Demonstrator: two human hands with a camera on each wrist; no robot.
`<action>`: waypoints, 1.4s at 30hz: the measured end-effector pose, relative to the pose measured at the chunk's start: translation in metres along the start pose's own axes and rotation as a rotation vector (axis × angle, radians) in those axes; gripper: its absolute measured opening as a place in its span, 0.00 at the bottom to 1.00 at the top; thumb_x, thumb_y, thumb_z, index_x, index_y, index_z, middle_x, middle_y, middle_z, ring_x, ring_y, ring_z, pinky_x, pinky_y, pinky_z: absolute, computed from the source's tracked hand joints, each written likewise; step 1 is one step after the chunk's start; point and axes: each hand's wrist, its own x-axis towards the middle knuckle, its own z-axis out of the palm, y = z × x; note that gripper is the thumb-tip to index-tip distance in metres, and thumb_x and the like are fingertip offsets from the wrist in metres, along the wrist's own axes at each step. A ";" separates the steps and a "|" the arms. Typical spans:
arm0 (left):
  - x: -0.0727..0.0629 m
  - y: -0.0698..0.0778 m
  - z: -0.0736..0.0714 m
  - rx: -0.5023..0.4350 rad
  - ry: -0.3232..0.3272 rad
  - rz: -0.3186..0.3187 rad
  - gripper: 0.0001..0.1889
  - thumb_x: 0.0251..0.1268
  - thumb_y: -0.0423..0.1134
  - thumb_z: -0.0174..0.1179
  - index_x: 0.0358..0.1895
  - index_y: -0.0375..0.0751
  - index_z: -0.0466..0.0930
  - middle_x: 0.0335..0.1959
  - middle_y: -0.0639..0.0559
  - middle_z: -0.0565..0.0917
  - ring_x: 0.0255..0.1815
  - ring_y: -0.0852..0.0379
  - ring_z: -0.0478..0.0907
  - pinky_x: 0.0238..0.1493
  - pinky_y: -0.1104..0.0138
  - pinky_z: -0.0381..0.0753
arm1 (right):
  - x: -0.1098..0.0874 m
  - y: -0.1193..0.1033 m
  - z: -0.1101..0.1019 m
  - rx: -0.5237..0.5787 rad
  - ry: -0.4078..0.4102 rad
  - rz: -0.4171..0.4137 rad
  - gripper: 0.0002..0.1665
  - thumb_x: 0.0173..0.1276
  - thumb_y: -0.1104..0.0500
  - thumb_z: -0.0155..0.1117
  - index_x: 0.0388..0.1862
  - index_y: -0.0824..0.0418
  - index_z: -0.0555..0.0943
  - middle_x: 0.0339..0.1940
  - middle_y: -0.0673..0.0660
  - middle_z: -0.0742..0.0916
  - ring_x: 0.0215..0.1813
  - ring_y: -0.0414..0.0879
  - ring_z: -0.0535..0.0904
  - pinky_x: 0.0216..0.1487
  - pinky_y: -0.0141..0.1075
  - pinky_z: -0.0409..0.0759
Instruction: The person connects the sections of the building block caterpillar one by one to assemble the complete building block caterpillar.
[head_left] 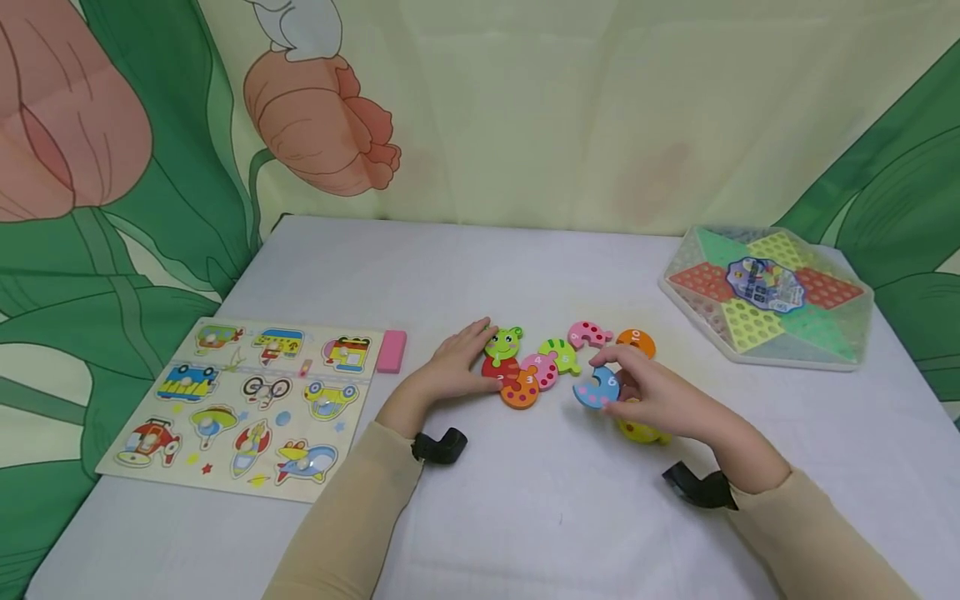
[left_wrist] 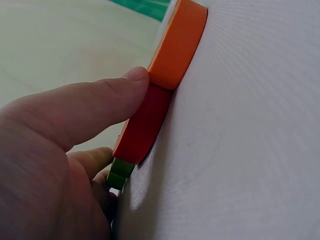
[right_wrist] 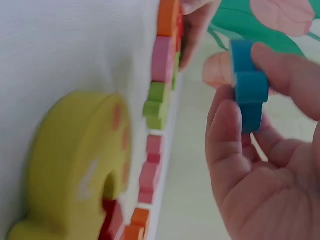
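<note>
My left hand [head_left: 452, 364] rests beside a caterpillar puzzle, its thumb against the red piece [left_wrist: 146, 122] and its fingers by the green head piece [head_left: 504, 342]. Joined to them run the orange 3 piece [head_left: 519, 394], the pink 4 piece [head_left: 540, 371] and the green 5 piece [head_left: 561, 357]. Between thumb and fingers, my right hand [head_left: 667, 393] pinches a blue 6 piece [head_left: 595, 392], raised off the cloth in the right wrist view. Below that hand lies a yellow piece [right_wrist: 70, 155], partly hidden in the head view.
Behind the right hand lie a red-dotted pink piece [head_left: 588, 334] and an orange piece [head_left: 639, 340]. A vehicle peg puzzle board [head_left: 228, 400] is at left, with a pink block [head_left: 392, 352] beside it. A hexagonal game box [head_left: 780, 342] sits at back right.
</note>
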 end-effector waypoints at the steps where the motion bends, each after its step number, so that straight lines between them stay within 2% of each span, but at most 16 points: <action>1: 0.000 0.000 0.000 0.002 -0.002 -0.002 0.45 0.50 0.54 0.62 0.71 0.53 0.49 0.74 0.56 0.44 0.75 0.55 0.40 0.72 0.53 0.41 | 0.003 -0.001 0.000 0.001 0.004 0.012 0.30 0.56 0.62 0.66 0.56 0.60 0.64 0.46 0.56 0.72 0.34 0.42 0.73 0.33 0.28 0.76; 9: 0.000 0.001 0.001 0.003 -0.004 0.002 0.45 0.50 0.54 0.62 0.71 0.53 0.48 0.74 0.55 0.44 0.75 0.55 0.39 0.72 0.54 0.40 | 0.024 -0.003 0.006 -0.037 0.042 0.054 0.31 0.59 0.62 0.63 0.61 0.58 0.65 0.55 0.57 0.71 0.46 0.47 0.71 0.48 0.37 0.77; 14: 0.000 0.001 0.001 0.005 -0.007 0.004 0.46 0.50 0.54 0.62 0.71 0.53 0.48 0.74 0.55 0.44 0.75 0.55 0.39 0.72 0.54 0.40 | 0.030 0.002 0.010 -0.027 0.058 0.124 0.32 0.59 0.61 0.63 0.62 0.57 0.65 0.52 0.57 0.73 0.46 0.48 0.73 0.45 0.37 0.77; 22: -0.001 0.002 0.000 -0.001 0.000 0.008 0.45 0.49 0.53 0.63 0.71 0.52 0.49 0.74 0.55 0.44 0.74 0.55 0.40 0.72 0.53 0.41 | 0.033 0.013 0.012 -0.004 0.046 0.185 0.33 0.60 0.59 0.62 0.64 0.55 0.65 0.55 0.59 0.75 0.47 0.49 0.74 0.48 0.40 0.78; 30: -0.002 0.002 -0.001 -0.001 0.009 0.003 0.45 0.50 0.54 0.62 0.71 0.52 0.49 0.74 0.55 0.44 0.75 0.54 0.40 0.72 0.53 0.40 | 0.036 0.020 0.014 -0.029 0.061 0.196 0.33 0.59 0.58 0.64 0.64 0.55 0.66 0.49 0.58 0.76 0.44 0.49 0.70 0.41 0.34 0.74; 37: 0.000 0.001 -0.001 -0.002 0.007 0.010 0.45 0.49 0.53 0.63 0.71 0.52 0.49 0.74 0.55 0.45 0.75 0.54 0.40 0.72 0.53 0.41 | 0.038 0.025 0.016 -0.052 0.060 0.201 0.31 0.59 0.58 0.63 0.62 0.57 0.68 0.57 0.60 0.74 0.51 0.52 0.70 0.54 0.47 0.74; 42: 0.000 0.001 -0.002 -0.002 0.004 0.011 0.45 0.50 0.53 0.62 0.71 0.51 0.49 0.74 0.54 0.44 0.75 0.54 0.39 0.72 0.52 0.40 | 0.038 0.027 0.017 -0.050 0.057 0.215 0.31 0.60 0.57 0.63 0.62 0.56 0.68 0.59 0.60 0.73 0.51 0.52 0.70 0.56 0.49 0.73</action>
